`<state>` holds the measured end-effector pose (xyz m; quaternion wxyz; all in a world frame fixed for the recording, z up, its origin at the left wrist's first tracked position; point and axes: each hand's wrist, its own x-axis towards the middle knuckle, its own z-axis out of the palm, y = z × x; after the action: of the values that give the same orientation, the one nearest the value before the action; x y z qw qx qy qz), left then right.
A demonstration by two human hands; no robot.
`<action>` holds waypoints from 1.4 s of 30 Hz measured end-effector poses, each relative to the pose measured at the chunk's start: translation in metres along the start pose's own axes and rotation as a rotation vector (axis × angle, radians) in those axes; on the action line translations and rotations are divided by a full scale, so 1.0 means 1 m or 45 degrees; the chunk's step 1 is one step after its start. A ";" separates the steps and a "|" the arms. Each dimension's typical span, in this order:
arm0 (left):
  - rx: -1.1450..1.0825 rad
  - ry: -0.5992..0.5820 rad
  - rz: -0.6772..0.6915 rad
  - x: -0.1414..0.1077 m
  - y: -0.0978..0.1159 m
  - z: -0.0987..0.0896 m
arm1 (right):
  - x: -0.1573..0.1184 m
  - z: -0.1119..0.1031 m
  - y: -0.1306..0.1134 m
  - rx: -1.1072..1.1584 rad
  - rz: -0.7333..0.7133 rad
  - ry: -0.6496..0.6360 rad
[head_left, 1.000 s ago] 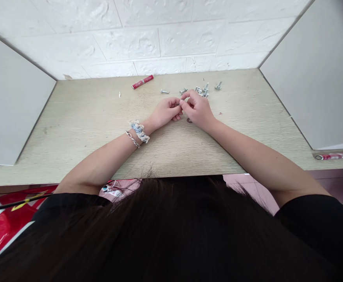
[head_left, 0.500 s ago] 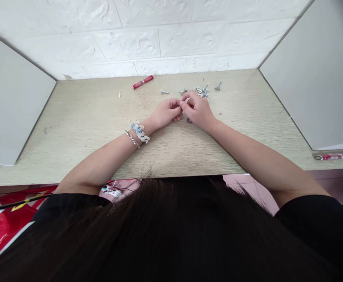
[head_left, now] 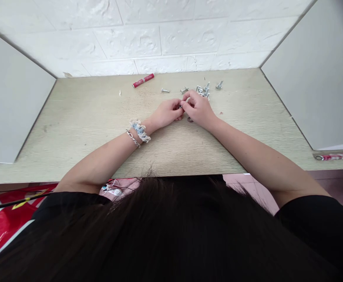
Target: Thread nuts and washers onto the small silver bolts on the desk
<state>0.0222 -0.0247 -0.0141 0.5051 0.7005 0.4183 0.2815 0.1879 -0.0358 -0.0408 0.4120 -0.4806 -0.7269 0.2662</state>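
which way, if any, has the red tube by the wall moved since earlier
No, neither left nor right: the red tube keeps its place and slant relative to the wall.

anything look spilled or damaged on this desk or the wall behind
Yes: brown specks dot the desk near the red tube, like spilled dust. Low on the white wall, toward the left, a brownish patch suggests damage.

The place looked like a room in a home or a dormitory, though which of the two could not be told. A wood-grain desk (head_left: 80, 141) stood against a white brick-patterned wall (head_left: 130, 39) between two pale panels (head_left: 312, 78), and past its front edge showed what looked like pink flooring (head_left: 253, 188), a black cable (head_left: 18, 202) and shiny red packaging (head_left: 17, 217).
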 end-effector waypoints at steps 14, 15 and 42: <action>0.129 0.000 0.071 0.002 -0.007 0.000 | 0.000 -0.001 -0.010 0.030 0.121 -0.023; 0.130 -0.001 0.072 0.002 -0.007 0.000 | 0.000 -0.001 -0.010 0.025 0.117 -0.018; 0.133 0.001 0.046 0.000 -0.002 0.000 | 0.000 -0.003 -0.012 0.005 0.150 -0.058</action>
<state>0.0213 -0.0249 -0.0160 0.4624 0.7333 0.4199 0.2685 0.1846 -0.0409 -0.0304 0.3799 -0.5155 -0.7062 0.3021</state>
